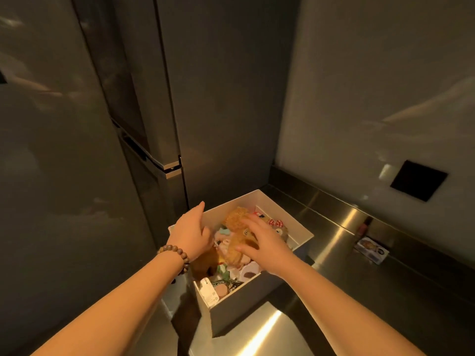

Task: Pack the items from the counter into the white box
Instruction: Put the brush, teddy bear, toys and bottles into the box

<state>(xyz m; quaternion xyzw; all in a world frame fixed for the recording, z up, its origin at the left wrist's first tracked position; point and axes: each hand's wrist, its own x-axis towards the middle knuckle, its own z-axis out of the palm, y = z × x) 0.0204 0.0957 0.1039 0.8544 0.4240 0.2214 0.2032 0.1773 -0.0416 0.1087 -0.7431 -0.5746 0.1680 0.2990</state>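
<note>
The white box (pixel 259 199) stands on the steel counter (pixel 334 227), filled with several small items. A fluffy tan plush toy (pixel 236 218) lies on top of the pile. My right hand (pixel 262 242) is spread flat over the plush with straight fingers, pressing on it. My left hand (pixel 191 232), with a wooden bead bracelet (pixel 177 255) at the wrist, sits at the box's left wall, its fingers dipping inside among the items; what they touch is hidden. A white tag (pixel 209 291) and a pink round item (pixel 221 290) lie in the near corner.
A small printed box (pixel 371 250) lies on the counter at the right by the wall. A dark square panel (pixel 417 179) is set in the wall above. A tall dark fridge (pixel 128 124) stands left of the box.
</note>
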